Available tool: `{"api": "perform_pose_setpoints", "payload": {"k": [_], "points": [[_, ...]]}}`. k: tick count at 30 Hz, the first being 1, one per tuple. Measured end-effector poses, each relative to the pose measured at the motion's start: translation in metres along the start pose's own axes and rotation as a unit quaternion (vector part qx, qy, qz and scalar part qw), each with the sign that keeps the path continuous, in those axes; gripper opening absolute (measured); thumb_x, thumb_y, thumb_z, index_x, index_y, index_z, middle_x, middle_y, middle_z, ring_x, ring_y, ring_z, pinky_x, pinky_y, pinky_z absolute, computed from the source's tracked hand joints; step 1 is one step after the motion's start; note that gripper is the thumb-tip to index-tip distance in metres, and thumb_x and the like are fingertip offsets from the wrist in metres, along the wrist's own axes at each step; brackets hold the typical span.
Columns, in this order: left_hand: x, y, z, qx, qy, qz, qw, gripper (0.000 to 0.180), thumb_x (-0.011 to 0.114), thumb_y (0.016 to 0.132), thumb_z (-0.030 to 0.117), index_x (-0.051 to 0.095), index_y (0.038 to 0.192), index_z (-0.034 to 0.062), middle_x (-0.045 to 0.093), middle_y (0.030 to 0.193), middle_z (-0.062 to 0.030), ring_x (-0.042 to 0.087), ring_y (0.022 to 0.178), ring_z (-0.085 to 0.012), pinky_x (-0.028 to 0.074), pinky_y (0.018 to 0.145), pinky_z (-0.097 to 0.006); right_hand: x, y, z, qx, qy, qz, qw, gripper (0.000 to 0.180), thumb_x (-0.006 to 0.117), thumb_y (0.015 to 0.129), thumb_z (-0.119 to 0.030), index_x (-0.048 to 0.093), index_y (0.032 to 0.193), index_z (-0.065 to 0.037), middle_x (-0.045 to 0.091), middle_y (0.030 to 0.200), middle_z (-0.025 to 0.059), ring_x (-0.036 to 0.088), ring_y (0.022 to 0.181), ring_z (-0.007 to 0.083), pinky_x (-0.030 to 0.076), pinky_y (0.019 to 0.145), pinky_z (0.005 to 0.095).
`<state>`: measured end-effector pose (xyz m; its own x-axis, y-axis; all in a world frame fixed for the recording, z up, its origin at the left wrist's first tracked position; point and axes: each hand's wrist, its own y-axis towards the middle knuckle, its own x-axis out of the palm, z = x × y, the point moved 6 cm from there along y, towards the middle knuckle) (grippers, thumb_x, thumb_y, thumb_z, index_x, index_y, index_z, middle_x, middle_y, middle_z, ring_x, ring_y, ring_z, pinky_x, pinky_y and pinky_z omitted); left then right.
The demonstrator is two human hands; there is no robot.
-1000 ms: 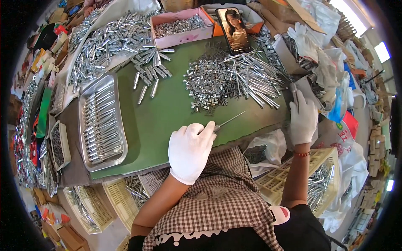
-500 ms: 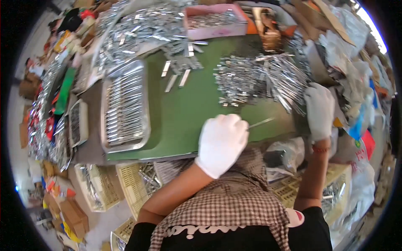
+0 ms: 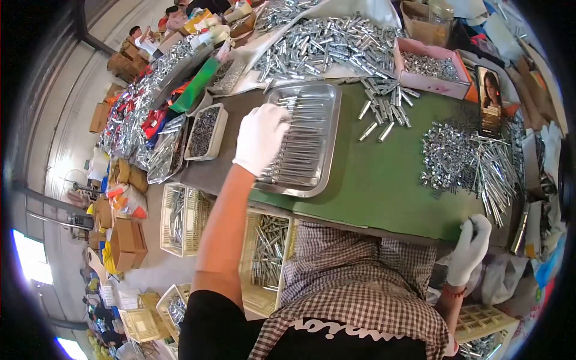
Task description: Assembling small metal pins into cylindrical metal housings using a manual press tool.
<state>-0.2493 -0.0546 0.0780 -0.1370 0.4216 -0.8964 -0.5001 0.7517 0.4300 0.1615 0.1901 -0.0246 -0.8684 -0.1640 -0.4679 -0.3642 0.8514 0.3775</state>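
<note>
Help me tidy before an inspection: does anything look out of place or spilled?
The lit phone looks odd, a personal item propped up behind small metal fittings. These lie loose on the green mat, but seem heaped rather than spilled. Rods in the metal tray lie side by side; I see no clear damage.

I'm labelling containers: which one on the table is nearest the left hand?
The shallow metal tray: the left hand overlaps its left side, whereas the small cream bin and the pink box stand clear of that hand.
</note>
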Motion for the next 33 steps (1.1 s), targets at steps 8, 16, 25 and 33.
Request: {"api": "perform_pose_setpoints", "payload": {"k": [8, 16, 25, 33], "points": [[0.022, -0.006, -0.038, -0.022, 0.013, -0.131, 0.991, 0.014, 0.064, 0.094, 0.017, 0.075, 0.099, 0.0102, 0.072, 0.102, -0.0121, 0.068, 0.1, -0.0358, 0.053, 0.088, -0.047, 0.002, 0.003, -0.01, -0.064, -0.05, -0.005, 0.997, 0.011, 0.066, 0.095, 0.003, 0.062, 0.105, 0.003, 0.066, 0.099, 0.013, 0.061, 0.087, 0.0241, 0.05, 0.084, 0.0339], [0.01, -0.002, 0.105, 0.089, -0.027, -0.003, 0.996, 0.018, 0.063, 0.09, 0.007, 0.073, 0.105, 0.0072, 0.071, 0.099, -0.0133, 0.069, 0.094, -0.0346, 0.055, 0.081, -0.046, 0.001, 0.003, -0.02, -0.051, 0.001, 0.031, 0.998, 0.019, 0.066, 0.094, 0.005, 0.067, 0.112, 0.001, 0.069, 0.099, 0.0118, 0.066, 0.085, 0.0223, 0.054, 0.082, 0.0332], [0.083, 0.021, 0.138, -0.059, 0.052, -0.082, 0.994, 0.026, 0.068, 0.093, 0.016, 0.067, 0.118, 0.0091, 0.068, 0.095, -0.0146, 0.07, 0.089, -0.0343, 0.057, 0.077, -0.045, -0.008, 0.013, -0.03, -0.007, 0.112, -0.069, 0.991, 0.018, 0.062, 0.094, 0.008, 0.07, 0.109, 0.005, 0.076, 0.102, 0.012, 0.072, 0.094, 0.0187, 0.055, 0.087, 0.0287], [0.049, -0.03, 0.225, 0.125, -0.223, -0.113, 0.96, 0.033, 0.064, 0.088, 0.007, 0.072, 0.119, 0.0151, 0.065, 0.088, -0.0115, 0.064, 0.084, -0.0353, 0.052, 0.077, -0.046, -0.015, 0.023, -0.071, -0.273, -0.125, -0.069, 0.951, 0.027, 0.08, 0.078, -0.002, 0.074, 0.104, -0.008, 0.07, 0.089, 0.0084, 0.067, 0.09, 0.029, 0.054, 0.083, 0.0394]]}}
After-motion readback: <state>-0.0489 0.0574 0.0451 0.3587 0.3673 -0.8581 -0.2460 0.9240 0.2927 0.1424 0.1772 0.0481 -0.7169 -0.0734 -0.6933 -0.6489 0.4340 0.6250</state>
